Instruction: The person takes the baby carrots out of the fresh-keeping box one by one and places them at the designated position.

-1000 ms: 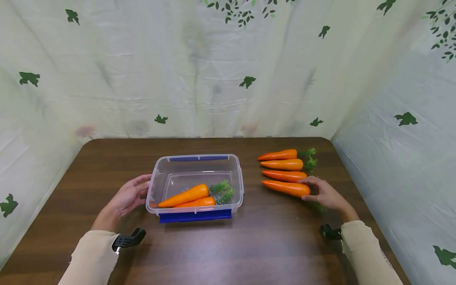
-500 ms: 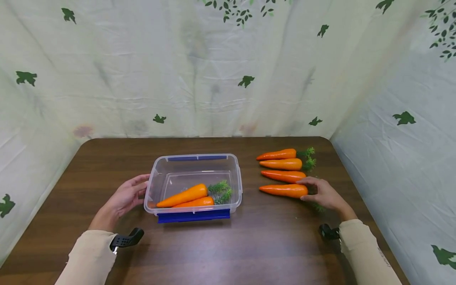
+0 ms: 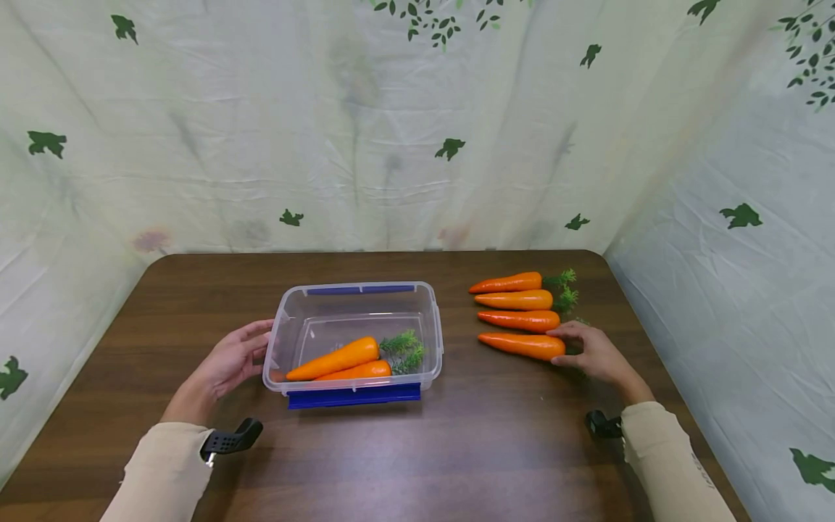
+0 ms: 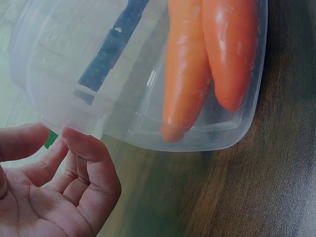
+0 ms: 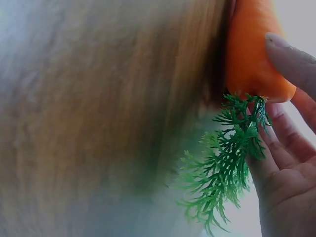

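My right hand (image 3: 595,355) pinches the thick end of the nearest orange carrot (image 3: 520,345), its tip pointing left. In the right wrist view the thumb lies along one side of that carrot (image 5: 256,54), and its feathery green top (image 5: 232,153) hangs past the palm. My left hand (image 3: 230,366) is at the left end of a clear plastic box (image 3: 277,341), fingers loosely bent with fingertips right at the rim. Inside this box lie two carrots (image 3: 339,360) with green tops, at its near side. The left wrist view shows both carrots (image 4: 185,74) through the clear wall.
Three more carrots (image 3: 515,300) lie in a row behind the held one, tips leftward. A blue latch flap (image 3: 355,396) hangs out along the box's front. The brown wooden table (image 3: 391,464) ends at a leaf-printed cloth (image 3: 365,159) behind and beside it.
The nearest carrot's tip has shifted, first swinging towards me and away from the row, then back towards it, held by the right hand throughout. The left hand and box stay in place.
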Tool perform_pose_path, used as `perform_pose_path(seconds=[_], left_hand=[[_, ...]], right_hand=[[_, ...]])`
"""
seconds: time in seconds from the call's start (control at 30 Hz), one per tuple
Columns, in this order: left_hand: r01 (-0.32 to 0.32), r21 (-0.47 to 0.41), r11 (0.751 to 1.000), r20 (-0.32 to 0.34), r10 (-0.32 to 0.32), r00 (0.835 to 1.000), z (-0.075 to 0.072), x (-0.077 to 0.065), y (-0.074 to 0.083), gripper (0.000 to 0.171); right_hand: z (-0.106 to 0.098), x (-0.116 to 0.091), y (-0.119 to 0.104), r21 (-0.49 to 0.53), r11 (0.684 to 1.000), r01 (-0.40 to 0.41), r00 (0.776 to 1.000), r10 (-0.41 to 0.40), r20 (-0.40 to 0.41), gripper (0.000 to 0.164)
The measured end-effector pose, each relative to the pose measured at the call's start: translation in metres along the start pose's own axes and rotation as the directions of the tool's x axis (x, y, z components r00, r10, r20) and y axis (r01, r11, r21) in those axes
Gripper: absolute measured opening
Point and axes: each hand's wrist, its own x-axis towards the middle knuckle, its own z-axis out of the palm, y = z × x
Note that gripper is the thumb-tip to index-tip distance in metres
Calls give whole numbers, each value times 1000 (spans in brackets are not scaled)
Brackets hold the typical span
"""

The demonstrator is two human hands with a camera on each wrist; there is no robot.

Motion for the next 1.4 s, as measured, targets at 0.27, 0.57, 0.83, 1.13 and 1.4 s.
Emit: perform_pose_path(seconds=[0.27,0.57,0.83,1.13,1.4], left_hand=[[1,0,1000,1,-1,1000,0,-1,0,47],[-2,6,1000,-3,2,1000,0,-1,-1,48],[-9,-17,1000,9,9,1000,0,-1,-2,42],[-2,-7,1000,3,3,1000,1,-1,-1,45],[-15,-22,1000,-2,15,1000,1,0,-2,45]], right_hand=[[0,0,2,-14,1000,-12,999,11,-40,45],[-1,-1,0,-38,999,7,997,-9,-70,43],[-4,-2,-1,-33,999,-5,997,3,-82,41],[-12,-3,-12,-56,998,9,997,-13,-76,38],[-10,12,-36,-54,997,48,997,-51,-60,37]])
